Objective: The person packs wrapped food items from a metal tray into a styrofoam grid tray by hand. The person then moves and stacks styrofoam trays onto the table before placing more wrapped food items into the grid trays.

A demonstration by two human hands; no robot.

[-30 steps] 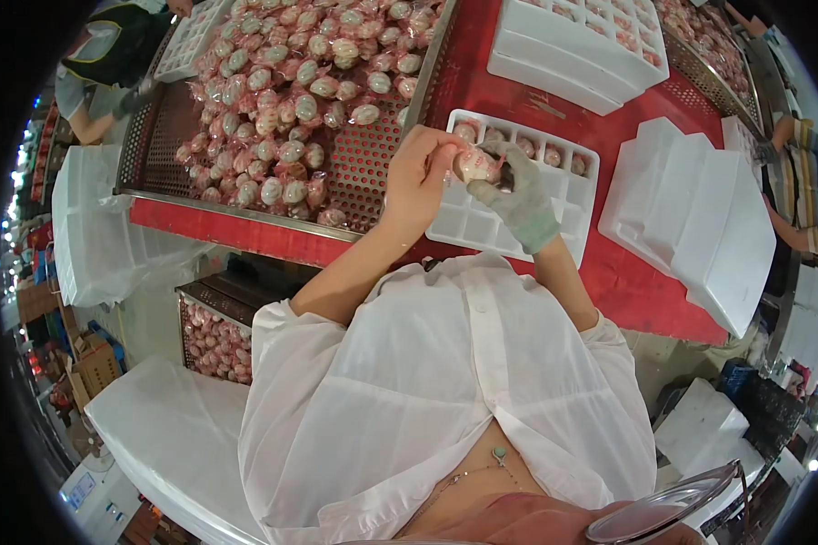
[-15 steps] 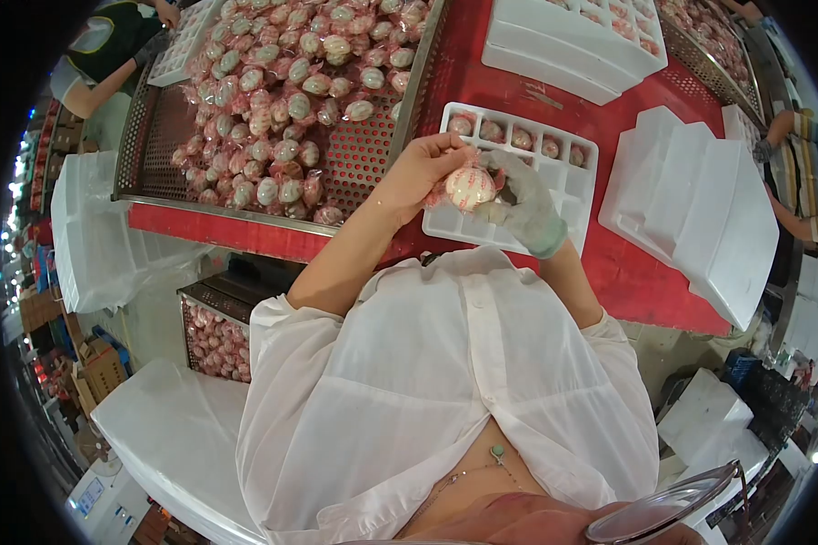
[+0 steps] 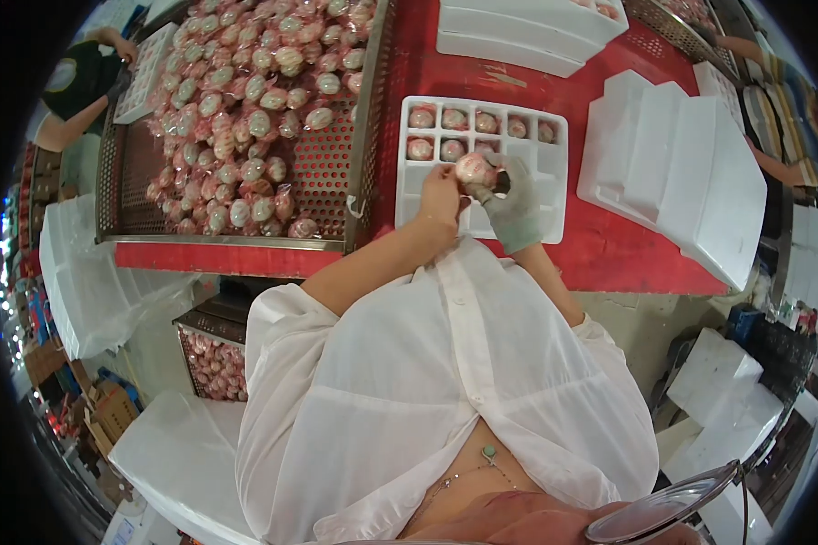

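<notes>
An egg in red-printed clear film (image 3: 475,170) is held between my hands over the white foam tray (image 3: 407,195). My right hand (image 3: 513,207), in a pale glove, has its thumb and fingers closed around the egg's right side. My left hand (image 3: 441,195) is bare, its fingers closed at the egg's lower left side. In the tray, wrapped eggs (image 3: 454,119) fill the far row of compartments, and several more lie in the second row. My hands and the held egg cover part of the middle compartments.
Left of the tray is a perforated metal bin (image 3: 364,136) heaped with wrapped eggs (image 3: 245,123). Stacked white foam trays stand behind (image 3: 518,41) and to the right (image 3: 668,173) on the red table (image 3: 609,263). Co-workers' arms (image 3: 73,127) show at both sides.
The held egg has turned and my hands have moved closer to the tray. My left hand has dropped from the wrapper's top to the egg's side. The view has shifted, showing more of the tray.
</notes>
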